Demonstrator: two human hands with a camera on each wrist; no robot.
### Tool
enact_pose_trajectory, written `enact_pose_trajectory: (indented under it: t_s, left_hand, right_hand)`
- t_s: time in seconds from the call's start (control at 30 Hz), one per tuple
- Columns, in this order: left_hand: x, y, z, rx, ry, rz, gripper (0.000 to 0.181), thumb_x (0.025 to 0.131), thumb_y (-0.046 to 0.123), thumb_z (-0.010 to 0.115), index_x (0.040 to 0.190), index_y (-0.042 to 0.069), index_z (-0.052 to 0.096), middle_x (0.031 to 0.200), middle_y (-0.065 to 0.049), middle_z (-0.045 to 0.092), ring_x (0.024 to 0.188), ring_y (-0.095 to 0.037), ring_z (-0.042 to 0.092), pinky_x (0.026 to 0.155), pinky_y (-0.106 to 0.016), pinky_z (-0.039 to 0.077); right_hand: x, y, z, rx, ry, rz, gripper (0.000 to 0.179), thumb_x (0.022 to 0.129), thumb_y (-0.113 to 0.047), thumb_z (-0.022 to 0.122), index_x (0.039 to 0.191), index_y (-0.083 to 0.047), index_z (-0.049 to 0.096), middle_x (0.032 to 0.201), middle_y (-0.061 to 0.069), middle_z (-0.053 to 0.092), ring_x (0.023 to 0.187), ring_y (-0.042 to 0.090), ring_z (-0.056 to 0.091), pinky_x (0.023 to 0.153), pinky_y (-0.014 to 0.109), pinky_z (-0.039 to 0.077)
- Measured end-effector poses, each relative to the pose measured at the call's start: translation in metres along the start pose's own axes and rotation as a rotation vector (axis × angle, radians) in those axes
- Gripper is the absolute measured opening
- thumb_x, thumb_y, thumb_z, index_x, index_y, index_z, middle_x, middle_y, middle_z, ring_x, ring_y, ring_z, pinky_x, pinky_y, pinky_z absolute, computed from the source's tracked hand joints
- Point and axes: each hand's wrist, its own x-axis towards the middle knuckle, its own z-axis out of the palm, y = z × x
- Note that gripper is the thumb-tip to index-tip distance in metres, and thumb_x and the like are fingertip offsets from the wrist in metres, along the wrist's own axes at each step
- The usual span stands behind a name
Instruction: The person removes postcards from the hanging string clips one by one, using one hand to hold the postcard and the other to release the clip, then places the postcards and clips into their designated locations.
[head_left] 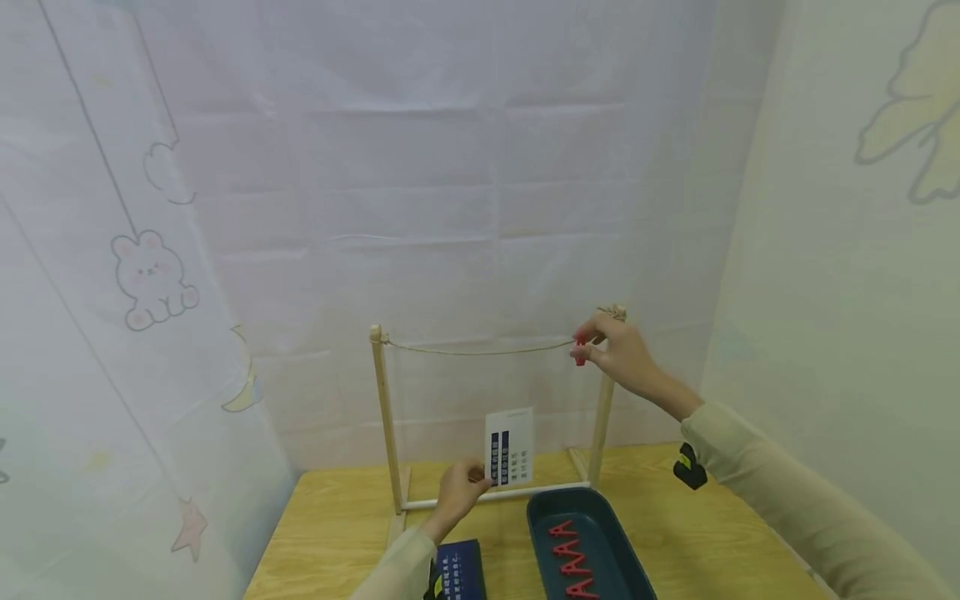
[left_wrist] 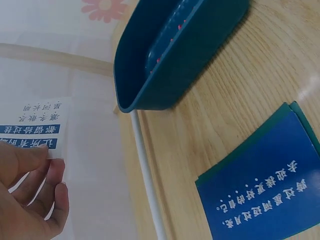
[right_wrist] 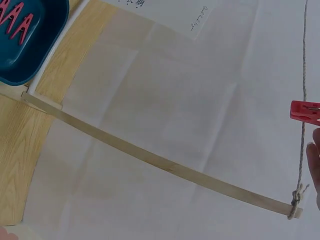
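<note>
My left hand (head_left: 459, 490) pinches a white card (head_left: 519, 442) with dark blue bands of writing by its lower left edge. The card stands upright below the string. Up at the right end of the string (head_left: 480, 352), my right hand (head_left: 621, 352) holds a red clothespin (head_left: 580, 352) between thumb and fingers. In the right wrist view the clothespin (right_wrist: 305, 112) overlaps the string (right_wrist: 304, 65), not far from the knot at the post; only the edge of the right hand (right_wrist: 314, 160) shows there. The left wrist view shows the left thumb and finger at the card (left_wrist: 32, 122).
The string spans a wooden frame (head_left: 384, 417) on the wooden table (head_left: 330, 533). A dark teal tray (head_left: 630, 554) with several red clothespins (head_left: 573, 567) sits in front of it. Left of the tray lies a stack of blue cards (head_left: 462, 571).
</note>
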Motion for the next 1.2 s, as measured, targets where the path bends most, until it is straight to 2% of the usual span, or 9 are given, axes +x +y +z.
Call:
enact_pose_trajectory:
  t_s: [0.2,0.37,0.57,0.73,0.93,1.1,1.2]
  left_hand:
    - [-0.010,-0.009,-0.010,0.025,-0.002,-0.020,0.005,0.083,-0.002,0.073,0.087,-0.003,0.070,0.078,-0.008,0.068,0.072,-0.020,0.065,0.064,-0.035,0.055]
    - [-0.021,-0.015,-0.018,-0.016,-0.038,-0.042,0.005,0.084,-0.004,0.072,0.087,-0.005,0.069,0.076,-0.012,0.068,0.065,-0.024,0.067,0.058,-0.030,0.053]
    - [-0.033,-0.024,-0.024,-0.070,-0.061,-0.110,0.006,0.081,-0.007,0.073,0.082,-0.005,0.067,0.071,-0.011,0.066,0.059,-0.023,0.065,0.054,-0.027,0.048]
    - [-0.039,-0.032,-0.030,-0.109,-0.128,-0.154,0.006,0.080,-0.010,0.073,0.082,-0.008,0.068,0.070,-0.011,0.067,0.059,-0.023,0.067,0.052,-0.027,0.052]
    - [-0.049,-0.040,-0.035,-0.115,-0.207,-0.168,0.008,0.078,-0.012,0.073,0.076,-0.008,0.067,0.067,-0.011,0.067,0.057,-0.020,0.065,0.049,-0.023,0.048]
    - [-0.060,-0.050,-0.038,-0.163,-0.229,-0.182,0.005,0.077,-0.011,0.074,0.079,-0.010,0.068,0.067,-0.013,0.068,0.057,-0.020,0.064,0.050,-0.023,0.050]
    - [-0.066,-0.057,-0.039,-0.195,-0.233,-0.205,0.007,0.076,-0.010,0.074,0.078,-0.009,0.067,0.066,-0.012,0.068,0.057,-0.018,0.064,0.049,-0.023,0.050]
  right_hand:
    - [-0.016,0.005,0.009,0.065,-0.116,0.084,0.024,0.081,-0.006,0.081,0.102,-0.005,0.069,0.089,0.006,0.070,0.078,0.021,0.067,0.065,0.032,0.054]
    - [-0.032,0.010,0.018,0.117,-0.214,0.149,0.026,0.082,-0.010,0.081,0.104,-0.004,0.068,0.089,0.003,0.069,0.080,0.019,0.067,0.069,0.029,0.055]
    - [-0.047,0.011,0.027,0.188,-0.326,0.171,0.025,0.084,-0.010,0.079,0.105,-0.003,0.067,0.086,0.001,0.069,0.079,0.020,0.068,0.070,0.029,0.056]
    - [-0.060,0.011,0.034,0.243,-0.379,0.212,0.027,0.083,-0.012,0.080,0.105,-0.004,0.066,0.091,0.006,0.068,0.081,0.019,0.068,0.071,0.030,0.056]
    - [-0.083,0.016,0.047,0.219,-0.437,0.196,0.028,0.079,-0.008,0.083,0.101,-0.009,0.065,0.098,0.008,0.062,0.085,0.022,0.069,0.072,0.029,0.057]
    - [-0.100,0.018,0.056,0.237,-0.455,0.189,0.031,0.076,-0.004,0.085,0.099,-0.002,0.063,0.093,0.011,0.066,0.082,0.026,0.069,0.071,0.028,0.058]
    - [-0.107,0.019,0.058,0.252,-0.483,0.205,0.031,0.077,-0.005,0.084,0.098,-0.002,0.062,0.091,0.011,0.068,0.082,0.024,0.069,0.070,0.028,0.058]
